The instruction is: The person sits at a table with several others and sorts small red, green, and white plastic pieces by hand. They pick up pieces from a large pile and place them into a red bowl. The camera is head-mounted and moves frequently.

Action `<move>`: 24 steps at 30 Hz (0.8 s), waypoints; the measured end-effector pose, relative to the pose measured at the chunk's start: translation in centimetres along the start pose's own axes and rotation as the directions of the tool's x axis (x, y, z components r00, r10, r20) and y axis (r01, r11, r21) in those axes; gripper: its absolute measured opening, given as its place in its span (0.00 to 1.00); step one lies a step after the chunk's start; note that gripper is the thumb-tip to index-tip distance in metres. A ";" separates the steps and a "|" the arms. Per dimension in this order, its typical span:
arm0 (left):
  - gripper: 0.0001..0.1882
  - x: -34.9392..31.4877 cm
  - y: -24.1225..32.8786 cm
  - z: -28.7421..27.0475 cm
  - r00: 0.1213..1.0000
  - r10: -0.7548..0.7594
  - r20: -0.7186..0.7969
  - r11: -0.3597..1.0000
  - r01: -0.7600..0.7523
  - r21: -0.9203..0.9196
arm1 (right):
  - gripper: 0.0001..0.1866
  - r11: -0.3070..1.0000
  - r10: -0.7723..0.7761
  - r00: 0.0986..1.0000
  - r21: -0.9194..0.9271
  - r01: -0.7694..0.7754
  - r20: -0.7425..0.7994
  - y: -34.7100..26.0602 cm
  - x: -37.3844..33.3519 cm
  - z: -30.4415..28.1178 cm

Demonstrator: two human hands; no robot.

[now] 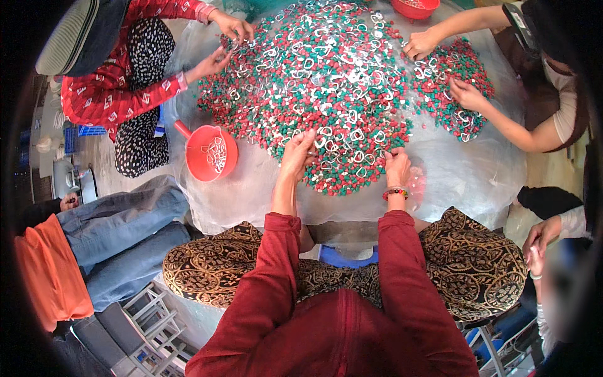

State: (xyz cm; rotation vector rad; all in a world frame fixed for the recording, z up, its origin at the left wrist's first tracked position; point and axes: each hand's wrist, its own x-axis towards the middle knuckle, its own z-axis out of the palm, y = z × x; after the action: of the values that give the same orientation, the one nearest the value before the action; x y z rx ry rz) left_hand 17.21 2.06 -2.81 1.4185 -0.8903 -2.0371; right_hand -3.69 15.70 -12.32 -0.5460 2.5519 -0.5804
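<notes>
A wide heap of small red, green and white pieces (pixel 295 116), mixed with white ring-shaped pieces (pixel 358 134), spreads over the sheet-covered table (pixel 465 182). At the heap's near edge, my left hand (pixel 299 154) is closed, its fingers curled in over the pieces. To its right, my right hand (pixel 397 167), with a beaded bracelet at the wrist, is closed with its fingertips down at the heap's near right edge. What either hand pinches, if anything, is too small or hidden to make out.
A red plastic dipper (pixel 195 171) holding white rings stands left of the heap; a red bowl (pixel 414 7) sits at the far side. Co-workers' hands work at far left (pixel 232 28) and far right (pixel 422 44), where a smaller heap (pixel 455 78) lies. Other people stand at both sides.
</notes>
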 end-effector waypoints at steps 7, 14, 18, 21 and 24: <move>0.14 -0.3 -1.0 -1.5 0.851 0.383 0.361 0.389 0.205 -0.898 | 0.09 0.717 -0.063 0.942 0.672 -0.187 0.329 2.7 1.5 -0.7; 0.11 -1.3 1.6 3.7 0.974 0.045 0.224 0.871 0.072 -0.486 | 0.09 -0.083 -0.438 0.752 0.811 -0.580 0.493 -0.9 -0.6 -3.9; 0.15 -0.4 -0.2 9.9 0.942 -0.088 0.324 0.964 -0.001 0.265 | 0.16 -0.215 -0.410 0.711 0.697 -0.684 0.571 -2.2 -1.7 -2.5; 0.12 -0.4 -5.4 12.9 0.886 0.363 0.287 0.576 -0.456 0.678 | 0.18 -0.249 -0.456 0.697 0.673 -0.697 0.553 -1.7 -1.6 -1.3; 0.10 -2.8 -8.6 14.2 0.721 0.669 0.181 0.192 -0.403 0.895 | 0.21 -0.161 -0.684 0.550 0.635 -0.756 0.480 -0.3 -1.5 1.4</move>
State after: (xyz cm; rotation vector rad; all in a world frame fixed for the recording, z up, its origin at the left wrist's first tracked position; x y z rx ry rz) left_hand 4.43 12.96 -4.07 1.4059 -2.2062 -0.6733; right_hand -1.65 15.70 -12.79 0.0588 0.3304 -1.5510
